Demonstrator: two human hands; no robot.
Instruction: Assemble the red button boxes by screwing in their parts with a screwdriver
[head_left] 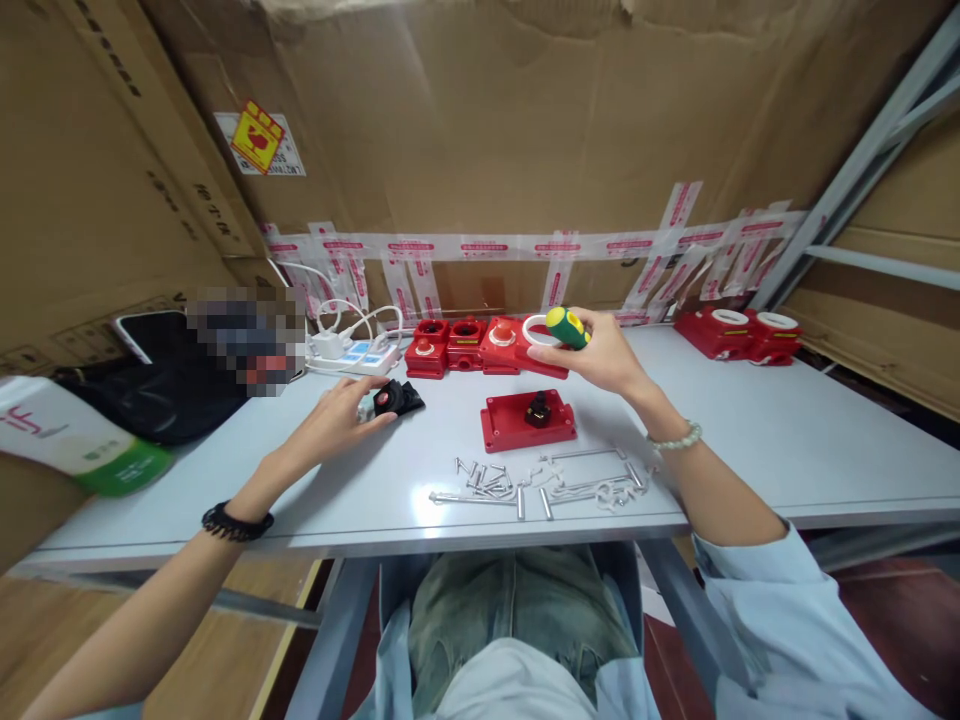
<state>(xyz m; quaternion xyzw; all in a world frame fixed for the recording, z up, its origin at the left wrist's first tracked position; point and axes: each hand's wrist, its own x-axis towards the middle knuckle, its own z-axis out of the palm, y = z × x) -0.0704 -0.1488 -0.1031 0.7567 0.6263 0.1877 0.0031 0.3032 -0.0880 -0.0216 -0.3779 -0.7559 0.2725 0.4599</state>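
Note:
My left hand (346, 412) is at the left of the table, thumb and fingers around a small black part (387, 398) with a reddish centre. A flat black piece lies against that part. In my right hand (606, 352) is a screwdriver with a green and yellow handle (568, 328); its shaft is not visible. The same hand's thumb reaches over a red housing with a white ring (546, 362). Between my hands and nearer to me, a red base plate (511, 422) lies flat, with a black and brass component (538, 410) on it.
Red housings (466, 345) and a white power strip (373, 357) stand at the back. Screws and metal rods (491, 482) lie near the front edge. Two red units (739, 335) sit at the right; a white and green tube (82, 440) is far left.

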